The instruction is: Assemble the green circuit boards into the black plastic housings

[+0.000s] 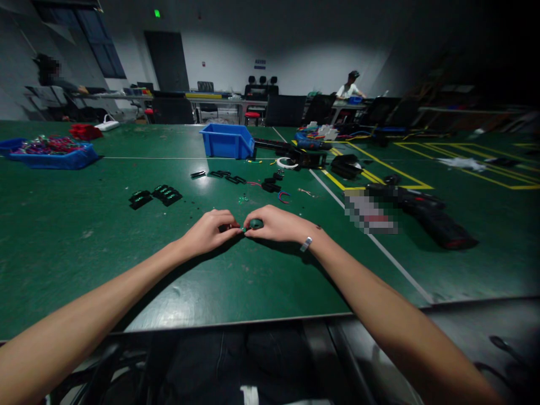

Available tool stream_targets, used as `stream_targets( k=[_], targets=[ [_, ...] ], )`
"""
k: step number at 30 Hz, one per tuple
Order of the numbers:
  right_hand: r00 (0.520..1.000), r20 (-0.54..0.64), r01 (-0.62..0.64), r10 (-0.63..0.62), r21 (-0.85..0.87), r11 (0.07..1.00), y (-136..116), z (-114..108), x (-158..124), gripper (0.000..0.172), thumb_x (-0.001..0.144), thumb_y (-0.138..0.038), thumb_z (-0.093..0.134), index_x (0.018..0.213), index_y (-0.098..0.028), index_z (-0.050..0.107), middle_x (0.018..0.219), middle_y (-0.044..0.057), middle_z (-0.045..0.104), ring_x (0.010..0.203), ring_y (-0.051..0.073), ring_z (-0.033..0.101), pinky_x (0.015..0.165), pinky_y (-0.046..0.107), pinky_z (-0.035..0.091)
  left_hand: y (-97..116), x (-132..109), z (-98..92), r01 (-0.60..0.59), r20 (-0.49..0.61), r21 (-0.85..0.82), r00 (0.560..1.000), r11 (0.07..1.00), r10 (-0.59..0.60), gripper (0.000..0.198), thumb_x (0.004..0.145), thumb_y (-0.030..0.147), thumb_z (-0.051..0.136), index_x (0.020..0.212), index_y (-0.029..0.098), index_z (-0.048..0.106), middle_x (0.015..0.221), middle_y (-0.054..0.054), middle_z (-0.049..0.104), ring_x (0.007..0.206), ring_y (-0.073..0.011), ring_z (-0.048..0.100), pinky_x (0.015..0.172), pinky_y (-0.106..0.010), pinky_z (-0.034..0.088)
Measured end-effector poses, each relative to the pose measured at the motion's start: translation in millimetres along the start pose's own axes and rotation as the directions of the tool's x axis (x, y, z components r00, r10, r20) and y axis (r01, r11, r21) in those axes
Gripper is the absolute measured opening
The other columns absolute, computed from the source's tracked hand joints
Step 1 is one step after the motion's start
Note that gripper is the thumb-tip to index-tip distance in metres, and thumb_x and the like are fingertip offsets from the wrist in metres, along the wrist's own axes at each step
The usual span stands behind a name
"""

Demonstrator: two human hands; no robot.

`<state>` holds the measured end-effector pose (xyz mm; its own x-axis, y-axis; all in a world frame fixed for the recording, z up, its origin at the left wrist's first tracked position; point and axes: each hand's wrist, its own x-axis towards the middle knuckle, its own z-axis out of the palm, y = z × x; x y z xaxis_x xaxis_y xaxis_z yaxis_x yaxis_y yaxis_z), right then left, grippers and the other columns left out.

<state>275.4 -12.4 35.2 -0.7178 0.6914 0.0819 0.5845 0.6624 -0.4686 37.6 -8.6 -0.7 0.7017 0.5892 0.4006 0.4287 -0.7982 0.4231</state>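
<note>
Near the middle of the green table, my left hand and my right hand almost meet at the fingertips. Between them sits a tiny green piece, pinched by my left thumb and fingers; my right fingertips touch its other side. What else the left fingers may hold is hidden. A dark green rounded object lies inside the curl of my right hand. Just beyond the hands are small green bits, and to the left lie black pieces with green boards.
A blue bin stands behind the hands. Black parts and wires lie before it. At left is a blue tray of coloured wires; at right, a black tool. Two people are in the background.
</note>
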Motion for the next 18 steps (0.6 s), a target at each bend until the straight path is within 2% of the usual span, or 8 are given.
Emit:
stream_targets(
  k=[10,18],
  targets=[
    [1.0,0.0,-0.021,0.021,0.011,1.0,0,0,1,0.021,0.086,-0.028,0.068,0.103,-0.021,0.076,0.097,0.005,0.077,0.086,0.021,0.068,0.076,0.027,0.046,0,-1,0.3,-0.007,0.011,0.037,1.0,0.999,0.007,0.031,0.099,0.042,0.052,0.095,0.017,0.069,0.086,-0.005,0.066,0.081,-0.0176,0.061,0.077,-0.03,0.043],
    [0.999,-0.01,-0.03,0.03,0.0,1.0,0,0,0,0.023,0.085,-0.032,0.07,0.105,-0.023,0.077,0.1,0.005,0.077,0.088,0.022,0.068,0.077,0.029,0.046,3,-5,-18.6,-0.101,0.097,0.092,0.991,0.991,0.092,0.028,0.098,0.037,0.053,0.116,0.02,0.066,0.107,-0.009,0.068,0.102,-0.0221,0.063,0.092,-0.035,0.045]
  ],
)
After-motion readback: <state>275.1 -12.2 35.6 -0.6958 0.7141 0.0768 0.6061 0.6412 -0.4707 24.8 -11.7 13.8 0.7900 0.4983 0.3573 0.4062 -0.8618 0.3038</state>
